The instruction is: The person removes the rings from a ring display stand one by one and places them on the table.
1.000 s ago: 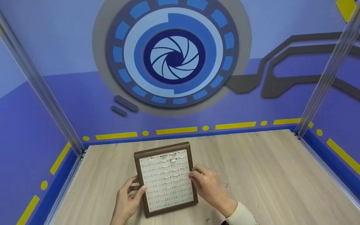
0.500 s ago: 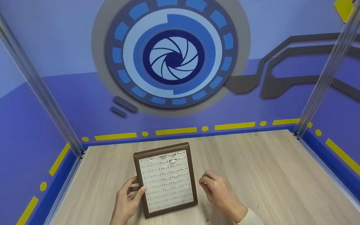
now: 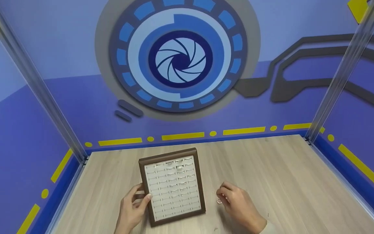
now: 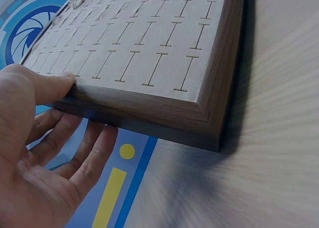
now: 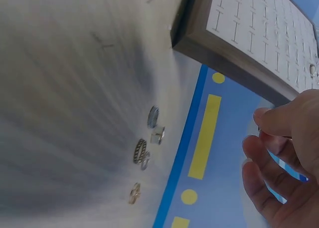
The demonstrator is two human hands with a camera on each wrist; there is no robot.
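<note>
A ring display board point(image 3: 174, 188) with a brown wooden frame and a pale slotted face leans upright on the table. My left hand point(image 3: 132, 206) grips its left edge, the thumb on the front and the fingers behind. To the right of the board, my right hand point(image 3: 240, 206) is low over the table, thumb and forefinger pinched together. In the right wrist view a small dark edge of a ring point(image 5: 259, 129) shows between those fingertips; most of it is hidden. Another ring point(image 3: 219, 201) shows right under them.
Several loose rings lie on the wooden tabletop point(image 3: 287, 182), among them a silver band point(image 5: 153, 116), a dark patterned band point(image 5: 139, 151) and a gold one point(image 5: 134, 193). A few rings point(image 3: 180, 167) sit in the board's upper slots. Blue panels stand around the table.
My right hand has drawn away from the board's right edge, moving right and toward me over the loose rings. My left hand and the board have stayed put.
</note>
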